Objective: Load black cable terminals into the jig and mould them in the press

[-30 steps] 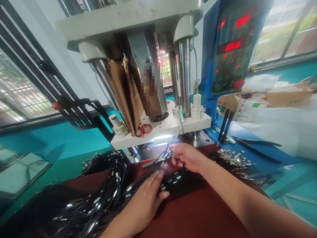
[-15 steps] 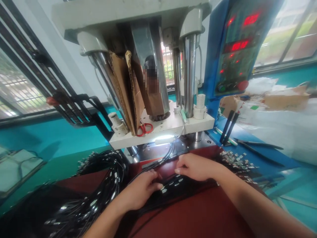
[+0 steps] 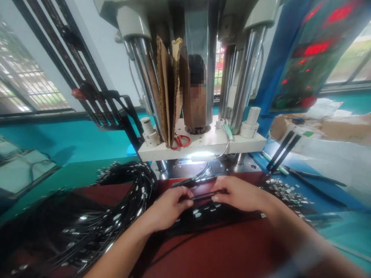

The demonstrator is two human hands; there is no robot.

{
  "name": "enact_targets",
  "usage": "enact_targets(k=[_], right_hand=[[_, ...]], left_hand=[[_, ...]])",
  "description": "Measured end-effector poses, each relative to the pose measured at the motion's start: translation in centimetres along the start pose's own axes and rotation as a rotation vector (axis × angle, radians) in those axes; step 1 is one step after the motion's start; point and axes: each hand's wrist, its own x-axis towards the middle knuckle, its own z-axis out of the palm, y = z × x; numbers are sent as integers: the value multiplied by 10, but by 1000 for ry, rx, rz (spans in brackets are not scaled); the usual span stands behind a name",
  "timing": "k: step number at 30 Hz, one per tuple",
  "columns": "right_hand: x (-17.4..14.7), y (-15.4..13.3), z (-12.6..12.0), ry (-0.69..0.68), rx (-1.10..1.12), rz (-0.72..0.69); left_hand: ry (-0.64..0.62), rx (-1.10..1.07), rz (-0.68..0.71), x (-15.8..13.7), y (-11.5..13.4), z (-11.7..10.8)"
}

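Cable (image 3: 204,195) is held across the centre of the frame in the head view, stretched as one or more thin dark strands between two hands; how many cannot be told for blur. By the left hand's grip (image 3: 170,205) one end of this short span is pinched between thumb and fingers, and by the right hand's grip (image 3: 239,193) the other is closed upon in the same way, presumably so that the strands are drawn straight and controlled from both sides. Just above the hands, other black leads (image 3: 204,170) are seen to run from the gap beneath the white press plate (image 3: 162,153), where a lamp (image 3: 203,156) is lit, probably so that the low gap can be seen into. Below the hands a dark heap of cables (image 3: 199,222) with pale ends is spread on the red bench (image 3: 228,247), seemingly placed there for easy reach. At left of centre, a curved bundle (image 3: 143,185) is laid together, perhaps so that tangling is limited. On the plate, red-handled scissors (image 3: 184,141) are set beside upright cardboard (image 3: 168,100); at the right of the frame, a black-handled tool (image 3: 320,177) is laid on a blue surface (image 3: 315,190), apart from the cables.
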Motion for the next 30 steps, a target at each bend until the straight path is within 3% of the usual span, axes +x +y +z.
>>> enact_targets(k=[11,18,30], right_hand=[[0,-4,2,124,-25,8],[-2,-1,3,14,-38,-46],[-1,-1,7,91,-65,-72]], left_hand=[[-46,-39,54,-1,2,1],[-25,79,13,0,3,8],[30,111,71,1,1,9]])
